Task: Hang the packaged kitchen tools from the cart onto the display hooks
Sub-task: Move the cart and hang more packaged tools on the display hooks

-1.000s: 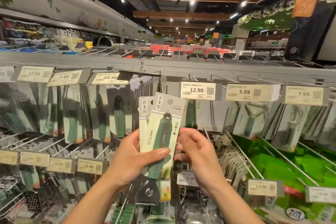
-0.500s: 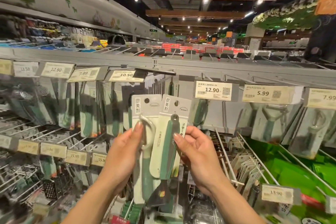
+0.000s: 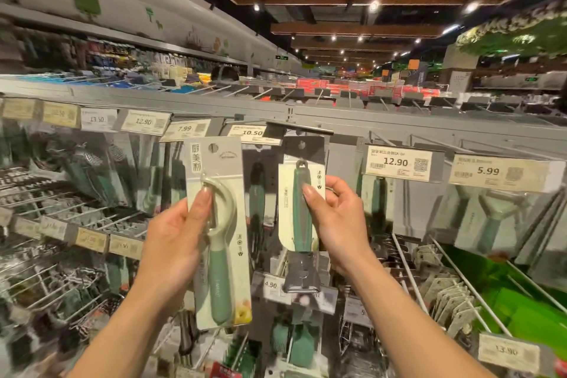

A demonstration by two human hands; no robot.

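Supermarket aisle, grey display rail (image 3: 399, 123) across view. Scraper pack (image 3: 288, 224) sits near centre, hang hole just under dark hook (image 3: 306, 129) at its 12 o'clock. My right hand (image 3: 340, 218) pinches it, thumb on green handle. Peeler pack (image 3: 227, 270) at its 9 o'clock, gripped in left hand (image 3: 175, 242). I judge step: lining hole to hook. Next: raise slightly, push away so hook tip threads hole; blur hides exact gap.

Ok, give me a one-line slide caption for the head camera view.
Left hand holds a packaged peeler, right hand a second packaged tool, just below a display hook.
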